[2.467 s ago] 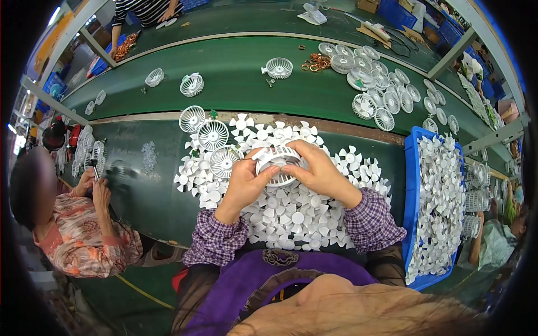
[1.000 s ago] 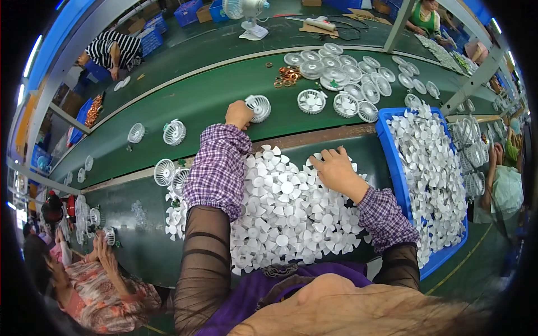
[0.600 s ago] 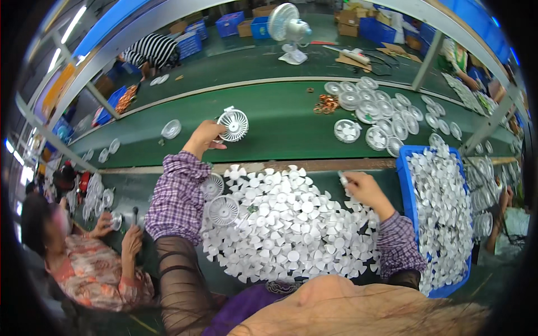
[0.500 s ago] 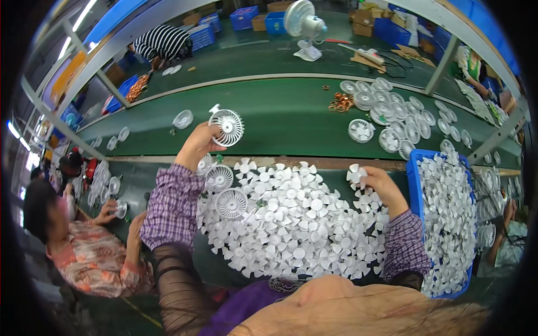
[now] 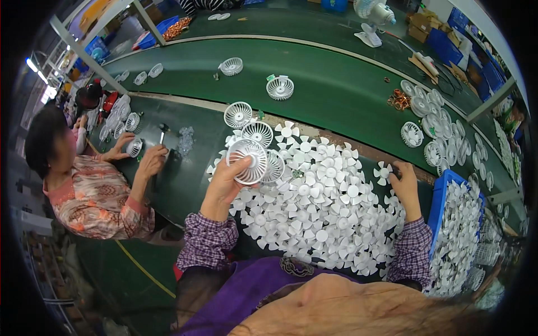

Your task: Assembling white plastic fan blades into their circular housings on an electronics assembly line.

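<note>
My left hand (image 5: 223, 185) grips a white round slatted fan housing (image 5: 258, 159) by its rim, thumb over its inside. Just beyond it, more fan housings (image 5: 257, 133) rest at the far left edge of a heap of white fan blades (image 5: 322, 207). Small green parts show beside them. At the heap's right side, my right hand (image 5: 407, 190) pinches a single white fan blade (image 5: 383, 173) at the fingertips. Another fan housing (image 5: 280, 88) lies on the green belt, beyond the heap.
A blue crate (image 5: 439, 204) full of fan blades stands at my right. Housings (image 5: 437, 120) and copper-coloured rings (image 5: 399, 99) lie on the green conveyor (image 5: 330, 95). At left, a co-worker (image 5: 92, 196) handles a housing near a small pile of clear pieces (image 5: 186, 140).
My left hand has let go of one housing on the belt, drawn back and taken another beside the heap. My right hand keeps its fan blade. The view has shifted.
</note>
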`<action>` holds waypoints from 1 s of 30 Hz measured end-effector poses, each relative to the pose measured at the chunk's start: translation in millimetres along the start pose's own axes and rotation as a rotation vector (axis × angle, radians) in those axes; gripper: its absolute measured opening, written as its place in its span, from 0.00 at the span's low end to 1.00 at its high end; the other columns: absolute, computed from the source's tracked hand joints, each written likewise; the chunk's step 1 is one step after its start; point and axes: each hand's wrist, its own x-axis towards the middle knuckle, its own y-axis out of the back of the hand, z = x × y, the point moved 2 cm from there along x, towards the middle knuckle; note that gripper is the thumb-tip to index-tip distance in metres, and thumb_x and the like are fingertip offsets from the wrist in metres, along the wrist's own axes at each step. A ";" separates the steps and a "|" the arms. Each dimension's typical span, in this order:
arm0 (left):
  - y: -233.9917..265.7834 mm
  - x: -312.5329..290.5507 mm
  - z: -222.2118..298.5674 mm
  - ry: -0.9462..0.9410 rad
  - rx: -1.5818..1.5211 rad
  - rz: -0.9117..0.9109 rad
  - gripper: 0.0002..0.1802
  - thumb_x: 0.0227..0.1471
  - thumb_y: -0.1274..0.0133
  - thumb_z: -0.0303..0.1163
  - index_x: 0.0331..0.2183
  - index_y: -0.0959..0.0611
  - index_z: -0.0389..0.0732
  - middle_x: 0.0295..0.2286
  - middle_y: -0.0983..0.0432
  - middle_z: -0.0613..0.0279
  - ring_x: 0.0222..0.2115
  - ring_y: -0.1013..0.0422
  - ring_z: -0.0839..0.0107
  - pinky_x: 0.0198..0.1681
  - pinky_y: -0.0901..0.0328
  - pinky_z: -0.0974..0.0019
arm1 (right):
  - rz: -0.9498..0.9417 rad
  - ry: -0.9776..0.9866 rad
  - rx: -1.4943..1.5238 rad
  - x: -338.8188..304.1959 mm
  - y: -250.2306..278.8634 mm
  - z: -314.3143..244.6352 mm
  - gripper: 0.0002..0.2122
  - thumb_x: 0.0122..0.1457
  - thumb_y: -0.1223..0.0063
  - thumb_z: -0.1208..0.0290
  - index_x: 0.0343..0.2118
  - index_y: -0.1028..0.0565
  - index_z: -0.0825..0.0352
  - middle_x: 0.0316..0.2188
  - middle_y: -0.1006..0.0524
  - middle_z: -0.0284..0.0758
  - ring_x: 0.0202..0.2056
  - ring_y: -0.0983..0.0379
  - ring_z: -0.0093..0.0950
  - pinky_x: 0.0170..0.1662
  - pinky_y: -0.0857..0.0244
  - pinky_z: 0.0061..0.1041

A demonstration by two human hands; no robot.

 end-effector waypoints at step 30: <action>-91.9 12.9 -41.5 -0.005 0.086 -0.260 0.31 0.42 0.53 0.16 0.52 0.35 0.34 0.40 0.28 0.65 0.37 0.31 0.79 0.37 0.36 0.76 | 0.048 0.715 0.067 -16.7 -13.6 -209.8 0.18 0.43 0.38 0.76 0.39 0.28 0.72 0.33 0.27 0.40 0.34 0.32 0.39 0.36 0.35 0.32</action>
